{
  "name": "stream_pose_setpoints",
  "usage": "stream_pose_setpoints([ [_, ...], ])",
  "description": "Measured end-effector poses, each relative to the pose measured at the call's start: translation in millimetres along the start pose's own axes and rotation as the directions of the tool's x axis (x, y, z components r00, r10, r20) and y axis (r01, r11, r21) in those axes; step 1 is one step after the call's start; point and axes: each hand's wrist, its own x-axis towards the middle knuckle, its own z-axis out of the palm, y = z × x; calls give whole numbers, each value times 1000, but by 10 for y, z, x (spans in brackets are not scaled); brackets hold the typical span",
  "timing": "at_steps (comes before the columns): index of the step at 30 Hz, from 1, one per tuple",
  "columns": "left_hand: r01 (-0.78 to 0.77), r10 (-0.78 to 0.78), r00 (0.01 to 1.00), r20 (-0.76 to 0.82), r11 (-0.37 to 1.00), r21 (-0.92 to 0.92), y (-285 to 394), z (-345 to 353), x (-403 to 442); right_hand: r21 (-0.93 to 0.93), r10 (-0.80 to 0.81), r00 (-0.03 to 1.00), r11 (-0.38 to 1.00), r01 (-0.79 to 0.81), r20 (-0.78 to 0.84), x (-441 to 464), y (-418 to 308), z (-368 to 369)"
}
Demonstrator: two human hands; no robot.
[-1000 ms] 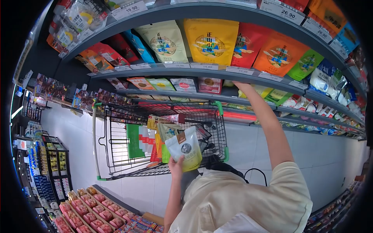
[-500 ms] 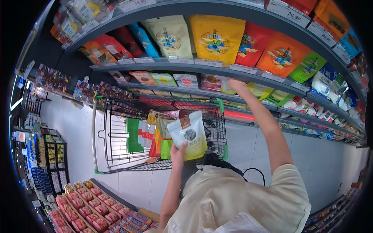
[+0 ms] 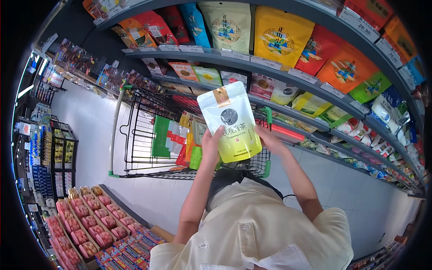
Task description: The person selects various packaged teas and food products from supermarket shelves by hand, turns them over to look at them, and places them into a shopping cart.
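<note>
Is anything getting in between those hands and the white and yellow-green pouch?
Nothing visible: the left hand grips the pouch by its left side and the right hand touches its right edge. The shopping cart lies beyond, not between.

From my remote place, I cannot see most fingers of the left hand point(image 3: 210, 145), because the pouch point(image 3: 235, 128) covers them. This pouch also hides part of the cart point(image 3: 268, 116) from me. Its smallest print is too tiny to read. The price labels point(image 3: 265, 62) look blurred, and the top edge cuts one red packet point(image 3: 370, 14).
</note>
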Motion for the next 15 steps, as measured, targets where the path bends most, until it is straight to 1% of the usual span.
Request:
stream_pose_setpoints([
  [1,-6,6,1000,16,1000,1,28,5,26,39,-39,999,999,38,16,-48,60,33],
  [3,-8,4,998,58,998,67,52,-56,100,121,-123,992,986,117,38,-91,163,96],
  [6,22,-38,992,123,991,130,132,-96,144,-45,-254,967,966,254,-12,-137,207,202],
  [10,57,-84,976,201,989,137,238,-221,78,42,-330,932,940,339,-152,-122,251,372],
  [12,83,-138,955,263,974,211,211,-415,61,91,-347,917,925,370,-197,-118,234,461],
  [13,94,-166,942,292,965,246,239,-452,38,87,-359,904,918,387,-231,-109,229,512],
  [15,111,-166,949,268,972,208,263,-461,-23,59,-377,894,914,402,-242,-108,251,585],
])
